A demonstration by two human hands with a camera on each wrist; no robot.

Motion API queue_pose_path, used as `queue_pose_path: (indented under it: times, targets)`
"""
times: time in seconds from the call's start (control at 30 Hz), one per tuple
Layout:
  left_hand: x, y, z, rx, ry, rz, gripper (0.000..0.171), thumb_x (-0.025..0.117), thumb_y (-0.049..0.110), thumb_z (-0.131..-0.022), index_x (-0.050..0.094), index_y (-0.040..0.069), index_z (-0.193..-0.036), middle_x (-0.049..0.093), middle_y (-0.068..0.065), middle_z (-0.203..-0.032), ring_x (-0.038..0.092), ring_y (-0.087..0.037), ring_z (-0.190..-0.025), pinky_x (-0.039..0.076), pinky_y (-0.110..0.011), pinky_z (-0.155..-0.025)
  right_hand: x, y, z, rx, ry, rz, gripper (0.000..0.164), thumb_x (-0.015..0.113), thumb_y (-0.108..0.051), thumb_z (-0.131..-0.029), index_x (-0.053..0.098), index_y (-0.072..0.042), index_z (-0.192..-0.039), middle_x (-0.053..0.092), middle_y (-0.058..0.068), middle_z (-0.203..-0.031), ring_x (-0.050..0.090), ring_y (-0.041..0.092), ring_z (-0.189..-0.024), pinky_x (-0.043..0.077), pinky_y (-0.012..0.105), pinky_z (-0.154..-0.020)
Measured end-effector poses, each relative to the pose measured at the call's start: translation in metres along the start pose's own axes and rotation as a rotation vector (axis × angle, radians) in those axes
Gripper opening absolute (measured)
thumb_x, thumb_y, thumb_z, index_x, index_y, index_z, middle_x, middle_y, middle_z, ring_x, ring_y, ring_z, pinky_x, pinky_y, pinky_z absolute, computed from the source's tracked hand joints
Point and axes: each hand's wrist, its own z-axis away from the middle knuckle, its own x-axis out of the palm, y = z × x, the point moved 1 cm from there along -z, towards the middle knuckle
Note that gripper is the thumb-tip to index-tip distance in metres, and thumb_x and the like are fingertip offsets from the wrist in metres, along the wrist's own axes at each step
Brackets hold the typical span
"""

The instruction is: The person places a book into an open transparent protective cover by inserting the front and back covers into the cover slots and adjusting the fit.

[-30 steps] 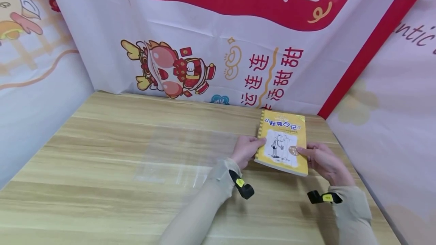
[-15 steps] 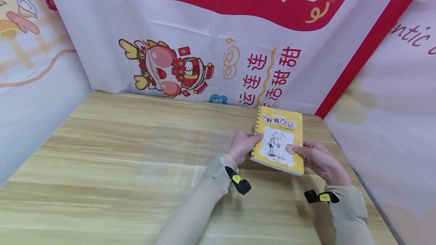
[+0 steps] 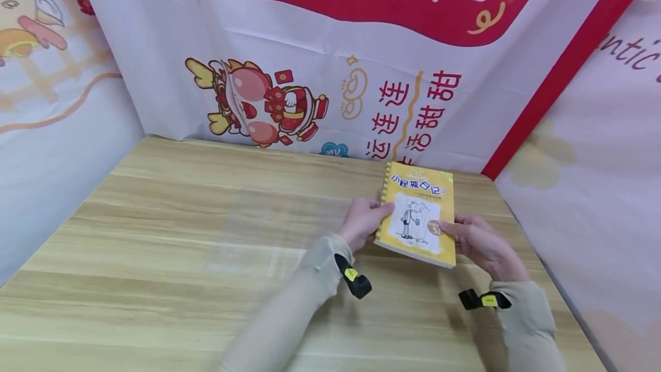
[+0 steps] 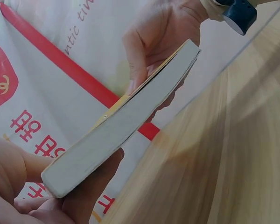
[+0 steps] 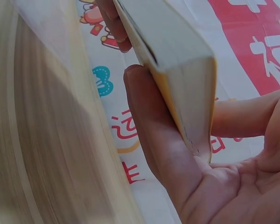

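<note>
A yellow paperback book (image 3: 420,211) with a cartoon figure on its cover is held above the wooden table, toward the right. My left hand (image 3: 362,221) grips its left edge, thumb on the cover and fingers underneath. On the opposite edge my right hand (image 3: 488,245) pinches it the same way. In the left wrist view the book's pale page edge (image 4: 121,116) lies tilted between both hands. Closed pages (image 5: 191,98) also show in the right wrist view, with fingers below and thumb on the far side. To the left, a clear plastic sheet (image 3: 242,245) lies flat.
The wood-grain table (image 3: 129,303) runs up to a printed fabric backdrop (image 3: 320,45) behind. Another printed cloth (image 3: 609,188) hangs along the right side, near my right hand. A third cloth (image 3: 62,159) hangs at the left.
Both hands have shifted slightly left with the book between them. Their grip looks the same, and the plastic sheet stays where it was.
</note>
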Motion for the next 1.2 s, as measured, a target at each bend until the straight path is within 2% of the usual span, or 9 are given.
queue_pose_path:
  times: [0.23, 0.43, 0.57, 0.83, 1.2]
  targets:
    - [-0.011, -0.003, 0.006, 0.005, -0.012, -0.039, 0.024, 0.061, 0.031, -0.093, 0.066, 0.012, -0.105, 0.068, 0.0, -0.083, 0.067, -0.015, -0.075, 0.053, -0.027, -0.066, 0.009, -0.001, -0.002, 0.023, -0.006, 0.004, 0.057, 0.055, -0.014, -0.097, 0.028, 0.008, -0.141, 0.063, 0.012, -0.112, 0.064, 0.025, -0.098, 0.048, 0.043, -0.086]
    - [-0.027, -0.003, 0.014, 0.053, -0.059, -0.032, 0.025, 0.059, 0.03, -0.095, 0.065, 0.009, -0.108, 0.068, -0.001, -0.086, 0.068, -0.016, -0.077, 0.053, -0.028, -0.066, 0.019, 0.0, -0.005, 0.016, -0.053, 0.002, 0.056, 0.056, -0.014, -0.096, 0.031, 0.008, -0.141, 0.061, 0.015, -0.114, 0.063, 0.028, -0.1, 0.047, 0.045, -0.087]
    - [-0.035, -0.005, 0.02, 0.06, -0.094, -0.012, 0.024, 0.058, 0.027, -0.095, 0.065, 0.008, -0.108, 0.069, -0.003, -0.087, 0.068, -0.017, -0.078, 0.054, -0.029, -0.068, 0.025, 0.001, -0.004, 0.033, -0.072, 0.005, 0.055, 0.056, -0.015, -0.096, 0.032, 0.008, -0.14, 0.062, 0.015, -0.115, 0.063, 0.028, -0.1, 0.047, 0.046, -0.087]
    - [-0.048, -0.008, 0.03, 0.079, -0.11, -0.075, 0.024, 0.058, 0.027, -0.096, 0.067, 0.006, -0.105, 0.069, -0.003, -0.087, 0.068, -0.018, -0.077, 0.053, -0.032, -0.07, 0.036, 0.001, -0.002, 0.037, -0.075, 0.039, 0.058, 0.058, -0.018, -0.095, 0.033, 0.007, -0.14, 0.061, 0.016, -0.116, 0.063, 0.029, -0.099, 0.047, 0.045, -0.087]
    - [-0.08, -0.01, 0.04, 0.053, -0.186, -0.031, 0.029, 0.055, 0.025, -0.098, 0.064, 0.001, -0.111, 0.069, -0.009, -0.093, 0.068, -0.023, -0.081, 0.054, -0.035, -0.069, 0.066, 0.005, -0.007, 0.011, -0.074, 0.047, 0.056, 0.061, -0.019, -0.093, 0.038, 0.005, -0.138, 0.061, 0.017, -0.116, 0.064, 0.029, -0.098, 0.049, 0.045, -0.085]
